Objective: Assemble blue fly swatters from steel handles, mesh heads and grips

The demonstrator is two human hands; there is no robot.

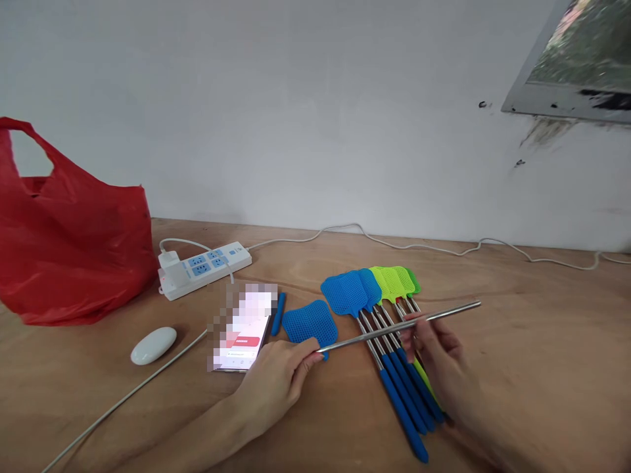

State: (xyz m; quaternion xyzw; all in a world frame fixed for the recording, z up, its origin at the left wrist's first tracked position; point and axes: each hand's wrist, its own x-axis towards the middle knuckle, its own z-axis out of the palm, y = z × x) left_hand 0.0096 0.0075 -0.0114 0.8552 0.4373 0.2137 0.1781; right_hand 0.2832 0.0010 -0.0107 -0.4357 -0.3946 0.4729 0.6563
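Note:
A thin metal rod [365, 337] stretches between my two hands, rising slightly to the right. My left hand [279, 374] pinches its left end. My right hand [436, 348] grips it farther along, and the bare right end sticks out past the fingers. Just beyond my left hand lies a loose blue fly swatter head [310, 322], partly hidden by that hand. Beside it rests a short blue handle grip [278, 314]. Under the rod, several fly swatters [394, 381] are fanned out together, with blue, yellow-green and green heads, metal shafts and mostly blue handles.
A phone with a lit screen [244, 328] lies left of the blue head. Behind it is a white power strip [207, 269] with a plugged-in charger and cables. A white mouse-shaped object [154, 345] and a red plastic bag [73, 243] are at the left. A wall [315, 118] backs the wooden table.

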